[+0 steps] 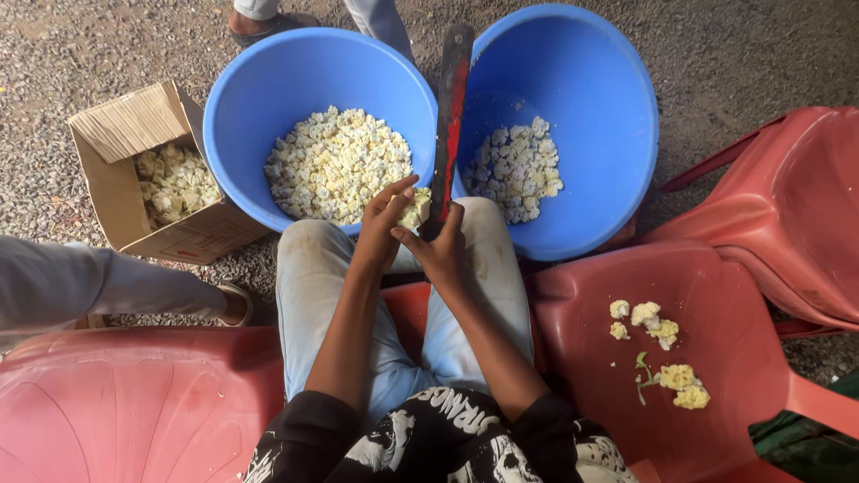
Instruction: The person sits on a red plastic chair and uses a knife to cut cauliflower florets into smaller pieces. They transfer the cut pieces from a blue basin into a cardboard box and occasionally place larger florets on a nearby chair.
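From my view, the left hand (383, 225) pinches a pale cauliflower floret (414, 208) just left of the upright knife blade (450, 116); the right hand (440, 252) is closed around the blade's base beside it. The blade's long axis runs away from me, between the left blue tub (234, 116) and right blue tub (626, 116).

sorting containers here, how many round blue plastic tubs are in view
2: one round blue plastic tub left of the upright blade, another right of it, both holding cauliflower pieces. None seem hidden.
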